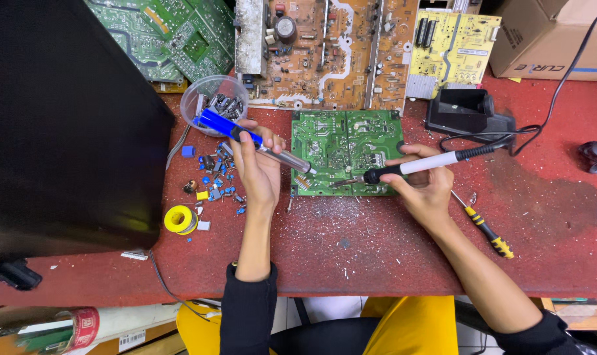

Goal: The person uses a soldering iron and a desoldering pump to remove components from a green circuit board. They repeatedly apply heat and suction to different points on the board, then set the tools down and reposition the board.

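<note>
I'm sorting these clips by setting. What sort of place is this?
Most likely an electronics repair bench. The right hand holds a soldering iron to a green circuit board, the left hand holds a blue desoldering pump, and loose components and a solder spool lie on the red worktop.

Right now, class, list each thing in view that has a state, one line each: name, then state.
left hand: gripping the blue desoldering pump
right hand: gripping the soldering iron, tip on the green circuit board
green circuit board: lying flat on the red bench
plastic cup: upright, holding small parts
solder spool: lying flat
screwdriver: lying unused
iron stand: empty
</note>
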